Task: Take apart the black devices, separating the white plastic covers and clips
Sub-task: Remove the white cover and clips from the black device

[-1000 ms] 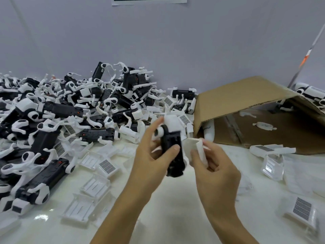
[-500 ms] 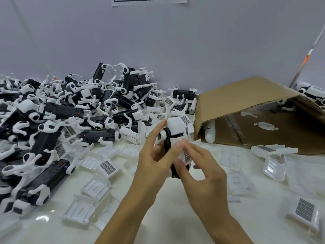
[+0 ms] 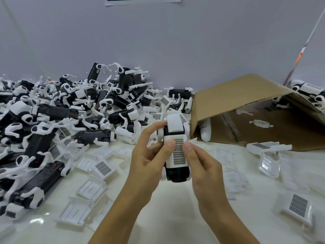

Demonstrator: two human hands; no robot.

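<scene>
My left hand (image 3: 149, 155) grips a black device (image 3: 176, 175) upright above the table, thumb on its front. A white cover with a dark grid panel (image 3: 178, 152) sits on the device's front, and a white cap (image 3: 174, 124) tops it. My right hand (image 3: 200, 164) pinches the right edge of that grid cover with thumb and fingertips. A large pile of black devices with white clips (image 3: 70, 111) fills the left side of the table.
Loose white covers (image 3: 102, 168) lie scattered on the white table in front of the pile and to the right (image 3: 297, 206). An open cardboard box (image 3: 246, 111) lies on its side at the right, with a few white parts inside. A wall stands behind.
My right hand let go of the white piece it held a second ago and came back to the device. The device is turned, its grid cover facing me.
</scene>
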